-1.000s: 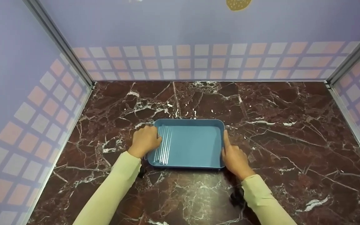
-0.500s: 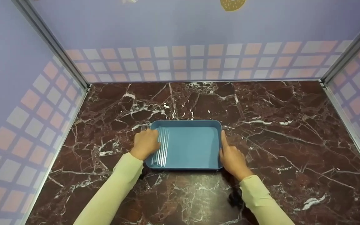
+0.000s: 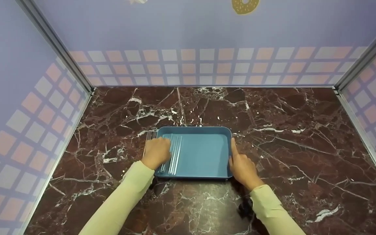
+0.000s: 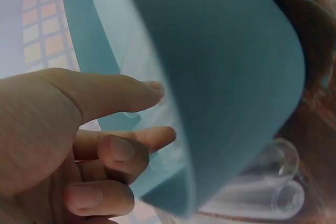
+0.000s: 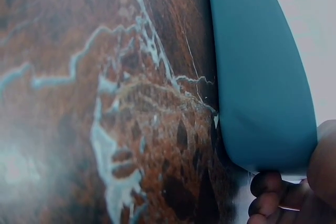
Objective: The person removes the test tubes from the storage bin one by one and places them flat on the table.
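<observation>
A blue rectangular tray (image 3: 204, 156) sits on the marbled surface. Inside its left part, several clear tubes (image 3: 175, 156) lie side by side lengthwise. My left hand (image 3: 157, 152) is over the tray's left end, at these tubes and hiding some of them. In the left wrist view its fingers are loosely bent, with a gap between thumb and forefinger, beside the tray wall (image 4: 226, 77); nothing is clearly held. More clear tubes (image 4: 257, 200) lie outside, against the left wall. My right hand (image 3: 244, 165) grips the right wall, forefinger laid along the rim.
Dark red marbled tabletop (image 3: 299, 163) surrounds the tray. Lilac panels with a pink and white check stand at the back (image 3: 188, 36), left and right. Metal corner posts (image 3: 55, 45) join them. Small pale specks show on the table behind the tray.
My left hand has moved slightly right and further over the tray; the tubes beneath it have shifted right as well. Tubes outside the left wall have come into view. My right hand keeps its grip.
</observation>
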{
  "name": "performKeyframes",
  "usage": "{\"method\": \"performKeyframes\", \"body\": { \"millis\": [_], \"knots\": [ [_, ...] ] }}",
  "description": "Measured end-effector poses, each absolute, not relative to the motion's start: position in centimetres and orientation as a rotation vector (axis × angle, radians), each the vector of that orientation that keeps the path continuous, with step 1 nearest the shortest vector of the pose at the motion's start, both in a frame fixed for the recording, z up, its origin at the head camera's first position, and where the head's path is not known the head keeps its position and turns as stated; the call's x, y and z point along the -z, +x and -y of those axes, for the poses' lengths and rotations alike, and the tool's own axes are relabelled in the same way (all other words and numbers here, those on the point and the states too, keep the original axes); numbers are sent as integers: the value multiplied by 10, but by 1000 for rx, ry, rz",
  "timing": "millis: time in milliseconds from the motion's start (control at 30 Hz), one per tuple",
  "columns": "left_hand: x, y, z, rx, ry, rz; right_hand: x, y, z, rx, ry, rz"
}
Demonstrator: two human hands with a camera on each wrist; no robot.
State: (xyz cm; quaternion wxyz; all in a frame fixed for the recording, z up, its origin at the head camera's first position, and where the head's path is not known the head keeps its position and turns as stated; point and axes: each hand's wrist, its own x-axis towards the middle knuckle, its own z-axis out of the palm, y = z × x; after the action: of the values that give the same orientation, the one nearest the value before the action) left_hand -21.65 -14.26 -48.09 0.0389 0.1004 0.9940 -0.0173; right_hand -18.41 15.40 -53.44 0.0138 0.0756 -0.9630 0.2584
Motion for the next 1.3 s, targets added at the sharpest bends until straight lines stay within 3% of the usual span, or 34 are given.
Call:
{"method": "performKeyframes", "body": {
  "millis": [867, 1300],
  "knots": [
    [475, -206, 151, -66, 366, -3240, 533, -183, -155, -795, 272, 3025],
    [465, -200, 170, -156, 259, -3244, 531, -185, -156, -827, 269, 3068]
  ]
}}
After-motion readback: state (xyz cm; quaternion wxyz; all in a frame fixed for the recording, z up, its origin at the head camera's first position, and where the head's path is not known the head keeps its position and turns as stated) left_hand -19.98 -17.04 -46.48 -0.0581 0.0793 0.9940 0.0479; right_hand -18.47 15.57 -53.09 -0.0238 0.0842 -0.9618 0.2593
